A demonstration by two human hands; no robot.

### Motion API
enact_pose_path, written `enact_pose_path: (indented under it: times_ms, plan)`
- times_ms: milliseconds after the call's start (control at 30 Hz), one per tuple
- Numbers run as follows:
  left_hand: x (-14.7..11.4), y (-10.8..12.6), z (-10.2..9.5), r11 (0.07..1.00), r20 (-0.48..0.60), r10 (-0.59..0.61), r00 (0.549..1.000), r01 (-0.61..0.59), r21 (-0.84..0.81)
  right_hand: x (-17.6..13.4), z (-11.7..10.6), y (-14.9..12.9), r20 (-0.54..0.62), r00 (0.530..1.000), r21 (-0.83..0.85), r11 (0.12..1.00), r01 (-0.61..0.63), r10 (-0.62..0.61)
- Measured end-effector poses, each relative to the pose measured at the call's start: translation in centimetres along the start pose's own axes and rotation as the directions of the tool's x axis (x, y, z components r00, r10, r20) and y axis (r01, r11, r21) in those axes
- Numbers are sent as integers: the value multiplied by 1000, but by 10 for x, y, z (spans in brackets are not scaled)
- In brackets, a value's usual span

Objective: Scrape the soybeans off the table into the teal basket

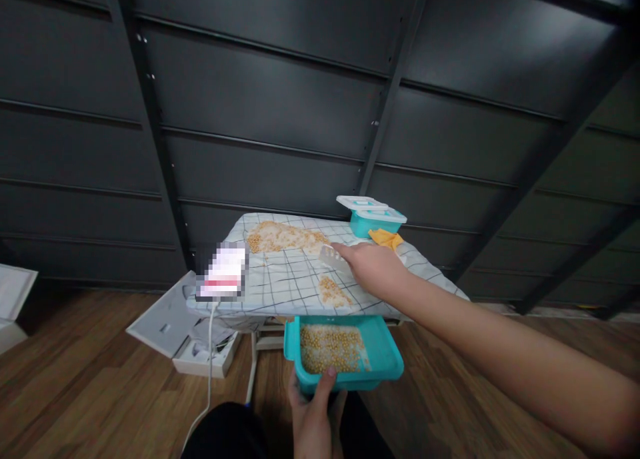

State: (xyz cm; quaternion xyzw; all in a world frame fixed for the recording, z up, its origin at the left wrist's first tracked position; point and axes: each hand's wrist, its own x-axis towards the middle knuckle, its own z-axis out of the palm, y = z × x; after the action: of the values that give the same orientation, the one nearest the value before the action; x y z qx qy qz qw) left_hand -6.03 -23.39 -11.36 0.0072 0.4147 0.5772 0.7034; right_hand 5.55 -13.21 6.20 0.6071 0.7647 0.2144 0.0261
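A pale tool is gripped in the right hand above the table, right of its middle. The right index finger is stretched along the tool's top edge, and the tool is clamped between the fingers; how the other fingers are set underneath cannot be told. The tool's far end is held just beside the right end of a large pile of yellow beans and white grains, which is spread toward the table's back left corner. A smaller pile is left close to the front edge, near its middle.

A teal bin, partly filled with the same mix, is held by the left hand just off that front edge. The left thumb is pressed over the near rim and the fingers are closed around the underside, partly hidden.

A lidded teal container is set at the back right corner, with an orange cloth just in front of it.
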Motion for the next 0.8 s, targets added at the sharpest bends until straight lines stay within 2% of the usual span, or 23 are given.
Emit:
enact_pose_path:
  times_ms: [167, 300, 400, 533, 667, 800]
  plan:
    - [1, 0, -1, 1000, 23, 22, 999, -22, 6, 8, 25, 3, -51, 993, 60, 992, 111, -108]
    - [-1, 1, 0, 1000, 32, 30, 999, -30, 4, 7, 32, 4, -69, 987, 118, 982, 150, -143]
    - [-2, 2, 0, 1000, 34, 21, 999, -21, -4, -8, 31, 3, -93, 974, 146, 965, 217, -205]
    - [-2, 4, 1, 1000, 30, 11, 999, -11, -4, -38, 27, 1, -161, 934, 176, 922, 344, -318]
    - [-2, 4, 1, 999, 63, 42, 997, -43, 10, -61, 27, -1, -231, 902, 178, 895, 409, -366]
    - [-4, 5, 0, 998, 42, 51, 998, -52, 25, -74, 31, -1, -267, 869, 171, 867, 469, -418]
